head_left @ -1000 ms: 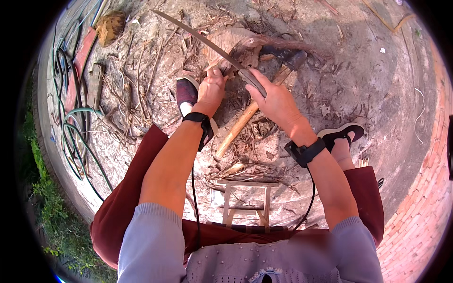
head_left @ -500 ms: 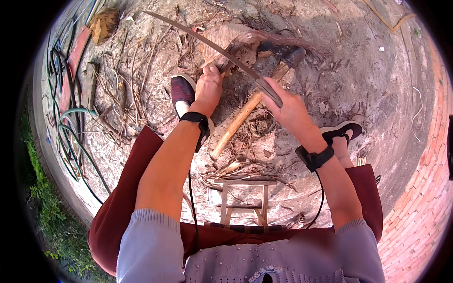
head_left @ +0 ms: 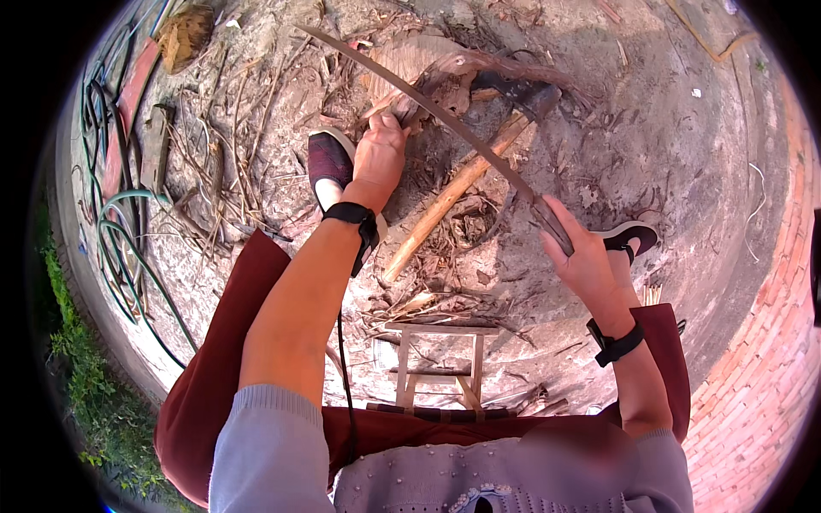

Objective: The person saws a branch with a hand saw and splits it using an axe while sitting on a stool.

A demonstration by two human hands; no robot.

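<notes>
My right hand (head_left: 583, 261) is closed around the handle of a long handsaw (head_left: 462, 130). Its narrow, rusty brown blade, seen nearly edge-on and slightly bowed, slants up and left over a gnarled piece of wood (head_left: 440, 64). I cannot make out the teeth. At the near left end of that wood, my left hand (head_left: 379, 158) is closed on it, with the fingertips partly hidden. Beneath the blade lies an axe (head_left: 445, 205) with a pale wooden handle and a dark head, the head close to the wood's right side.
Twigs and bark (head_left: 227, 171) litter the ground. A small wooden stool frame (head_left: 440, 329) stands between my legs. Coiled hoses (head_left: 111, 205) and a cut log (head_left: 186, 38) lie at the left. Brick paving (head_left: 761, 359) runs along the right. My shoes flank the work.
My right hand has drawn the handsaw back, down and to the right, so its tip has shifted right across the wood. My left hand stays in place on the wood.
</notes>
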